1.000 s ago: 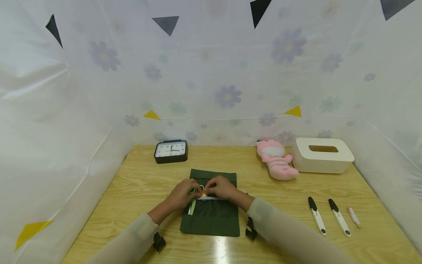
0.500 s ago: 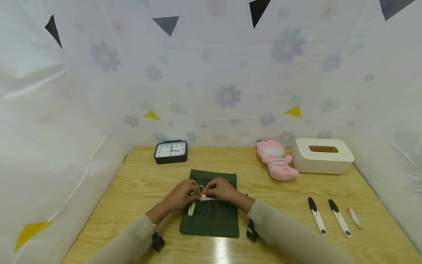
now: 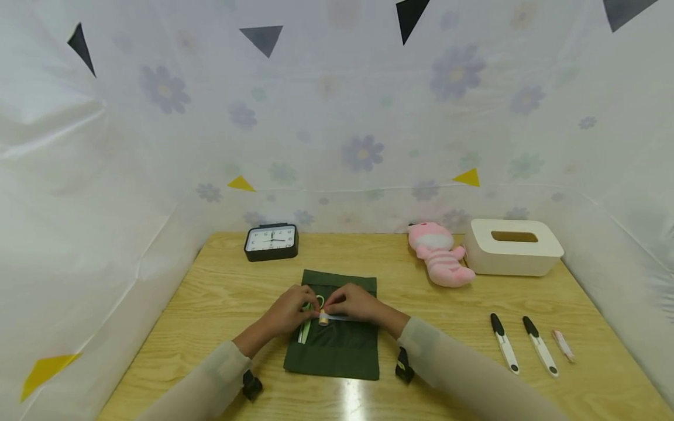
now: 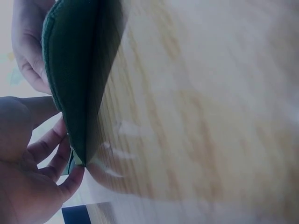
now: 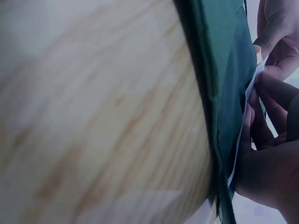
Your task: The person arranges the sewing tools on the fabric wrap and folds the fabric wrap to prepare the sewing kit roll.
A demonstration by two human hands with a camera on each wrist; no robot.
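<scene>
A dark green fabric organizer (image 3: 337, 358) lies unfolded on the table, with a white elastic band (image 3: 343, 318) across it. A small cream and yellow thread spool (image 3: 323, 320) sits upright in the view, crossed by the band. My left hand (image 3: 292, 309) pinches the band just left of the spool. From the other side my right hand (image 3: 351, 300) pinches the band at the spool's upper end; in the right wrist view its fingertips meet the white band. Scissors with pale green ring handles (image 3: 320, 300) lie on the organizer's left, partly hidden by my left fingers.
Two white thread snips (image 3: 505, 344) (image 3: 540, 346) with black ends lie at right beside a small pink and white item (image 3: 564, 345). Behind stand a black clock (image 3: 271, 242), a pink plush toy (image 3: 441, 255) and a white tissue box (image 3: 513, 248). White curtains enclose the table.
The spool has slid toward me and now shows below the white band. Both hands stay close together at the band, and the organizer has shifted slightly toward me.
</scene>
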